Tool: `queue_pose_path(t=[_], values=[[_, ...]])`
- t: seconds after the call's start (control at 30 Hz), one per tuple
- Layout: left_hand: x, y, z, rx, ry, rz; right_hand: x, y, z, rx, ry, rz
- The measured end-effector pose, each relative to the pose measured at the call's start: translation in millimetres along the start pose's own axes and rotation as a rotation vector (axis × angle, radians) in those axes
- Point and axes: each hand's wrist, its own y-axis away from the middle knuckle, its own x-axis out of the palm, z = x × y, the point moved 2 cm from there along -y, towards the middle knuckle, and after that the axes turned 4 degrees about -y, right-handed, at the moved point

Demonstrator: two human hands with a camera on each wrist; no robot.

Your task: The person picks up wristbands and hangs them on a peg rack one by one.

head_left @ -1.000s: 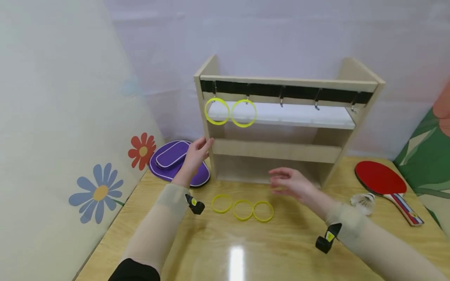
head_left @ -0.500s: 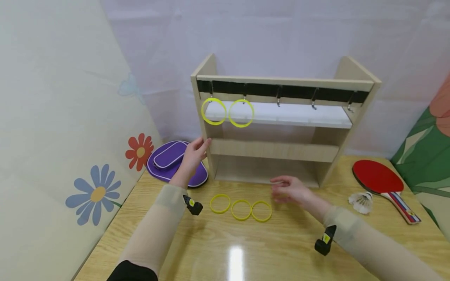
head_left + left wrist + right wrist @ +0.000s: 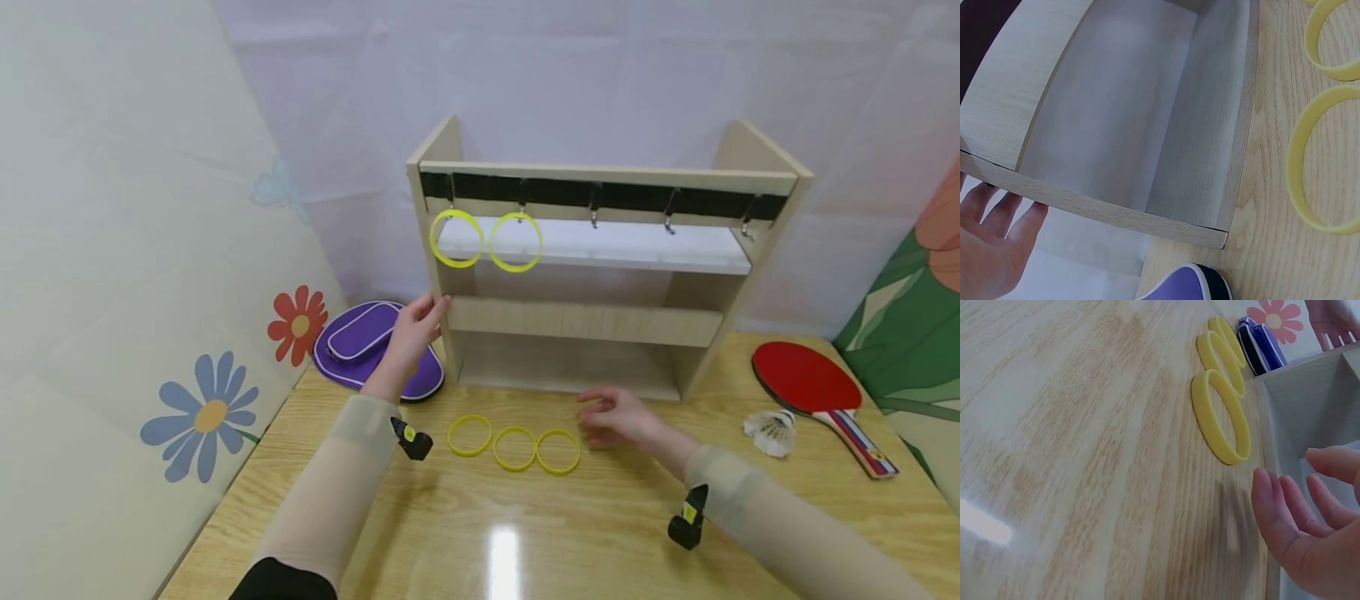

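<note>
My left hand (image 3: 414, 329) rests its fingers against the left side panel of a small wooden shelf (image 3: 585, 321); its fingertips (image 3: 1034, 215) meet the outer face of that panel. Over the table in front of the shelf, my right hand (image 3: 618, 418) is held with fingers bent loosely and nothing between them. Just left of it lies a yellow ring (image 3: 558, 472), like a rubber wristband, beside a second yellow ring (image 3: 514, 468) and a third yellow ring (image 3: 470, 452). Another two, a left hanging ring (image 3: 435, 248) and a right hanging ring (image 3: 537, 255), hang from the shelf's first two hooks.
A black strip (image 3: 558, 192) with several hooks runs along the shelf top. A purple case (image 3: 352, 367) lies at the shelf's left. To its right are a shuttlecock (image 3: 772, 433) and a red table tennis bat (image 3: 806, 375). All stand on a wooden table (image 3: 600, 533).
My right hand has come down and slightly toward me, closer to the rightmost ring on the table. The left hand stays at the shelf panel. The head view has shifted a little.
</note>
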Motion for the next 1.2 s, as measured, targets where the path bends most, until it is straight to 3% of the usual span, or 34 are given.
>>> queue_pose_path(t=[0.5,0.87,1.2], values=[[0.8,1.4,-0.9,0.012,-0.023,-0.002,7.7,-7.2,-12.3,0.043,0.059,0.001],[-0.5,0.3,0.5,0.026,-0.046,-0.006,12.7,-7.7,-16.8,0.018,0.100,-0.014],[-0.2,0.6,1.5,0.029,-0.045,-0.011,16.4,-9.3,-20.9,0.035,0.210,-0.109]])
